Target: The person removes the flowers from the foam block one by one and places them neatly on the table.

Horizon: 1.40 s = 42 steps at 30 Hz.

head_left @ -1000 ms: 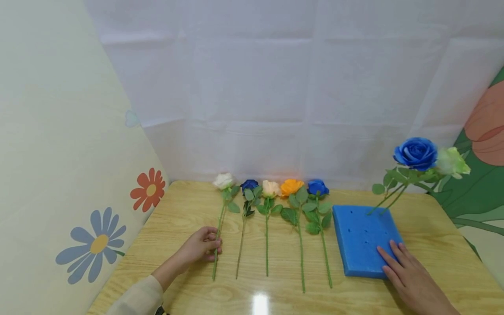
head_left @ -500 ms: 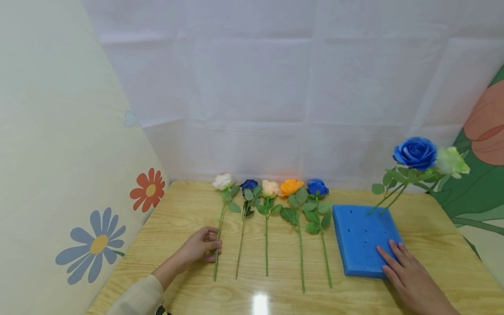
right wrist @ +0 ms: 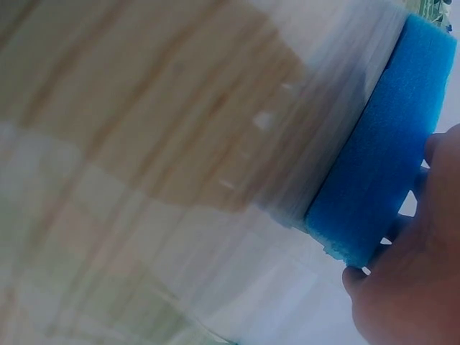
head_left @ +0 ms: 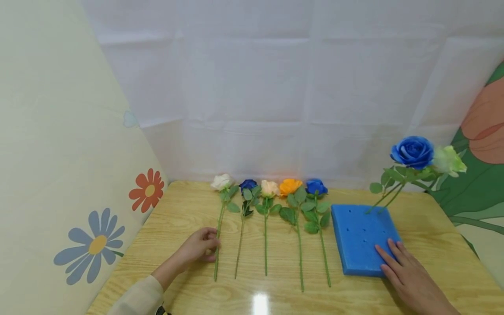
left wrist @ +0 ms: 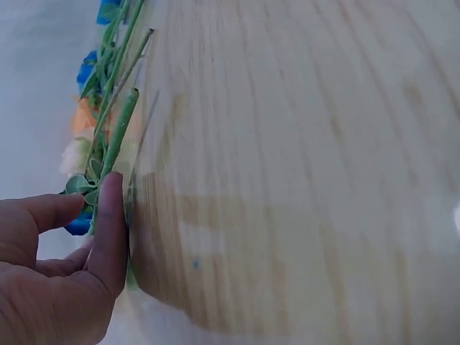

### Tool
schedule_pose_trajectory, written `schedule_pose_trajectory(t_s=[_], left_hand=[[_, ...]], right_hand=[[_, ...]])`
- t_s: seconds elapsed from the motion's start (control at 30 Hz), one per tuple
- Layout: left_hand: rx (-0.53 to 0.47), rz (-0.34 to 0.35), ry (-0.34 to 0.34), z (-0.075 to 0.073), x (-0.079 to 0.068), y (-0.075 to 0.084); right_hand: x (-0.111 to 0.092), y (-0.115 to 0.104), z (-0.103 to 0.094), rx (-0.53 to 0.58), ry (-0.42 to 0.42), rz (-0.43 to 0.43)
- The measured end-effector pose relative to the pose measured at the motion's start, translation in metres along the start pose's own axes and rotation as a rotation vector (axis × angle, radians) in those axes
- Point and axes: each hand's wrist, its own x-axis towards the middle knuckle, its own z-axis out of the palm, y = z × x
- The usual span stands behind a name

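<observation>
At the left end of a row, a white rose (head_left: 222,182) with a leafy green stem lies on the table. My left hand (head_left: 201,246) has its curled fingers and thumb around the lower stem. In the left wrist view the cut end of the stem (left wrist: 122,126) juts past the fingertips of the left hand (left wrist: 61,280). A blue foam block (head_left: 356,256) with small holes lies at the right. My right hand (head_left: 413,278) rests on its near right corner with fingers extended. A large blue rose (head_left: 412,152) and a pale green-white rose (head_left: 450,160) stand leaning in the block's far edge.
Right of the white rose lie a dark blue rose (head_left: 248,185), a peach rose (head_left: 270,188), an orange rose (head_left: 290,187) and another blue rose (head_left: 316,187), stems toward me. Behind the wooden table (head_left: 189,295) hangs a white cloth (head_left: 244,87).
The white rose's stem end has swung slightly right, so the stem lies a little straighter. The right hand stays on the foam block. The head view has shifted slightly.
</observation>
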Motion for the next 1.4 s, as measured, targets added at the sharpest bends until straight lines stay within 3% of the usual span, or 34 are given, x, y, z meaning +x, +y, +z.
schedule_pose_trajectory(t_s=[0.13,0.4,0.6,0.83,1.1,1.4], left_hand=[[0.06,0.02,0.046,0.005,-0.002,0.004],[0.319,0.117,0.143,0.011,-0.002,0.019],[0.336,0.166,0.165,0.015,0.005,0.034],[0.282,0.265,0.103,0.033,0.02,0.05],[0.357,0.372,0.051,0.059,0.038,0.066],[0.298,0.423,-0.05,0.087,0.054,0.08]], right_hand=[[0.0,0.001,0.0,-0.01,0.019,-0.013],[0.0,0.003,0.003,-0.023,0.066,-0.041],[0.001,0.003,0.001,0.009,0.037,-0.02],[0.001,0.001,0.001,0.027,0.002,0.008],[0.0,0.004,0.006,-0.025,0.113,-0.07],[0.001,0.009,0.009,-0.053,0.195,-0.14]])
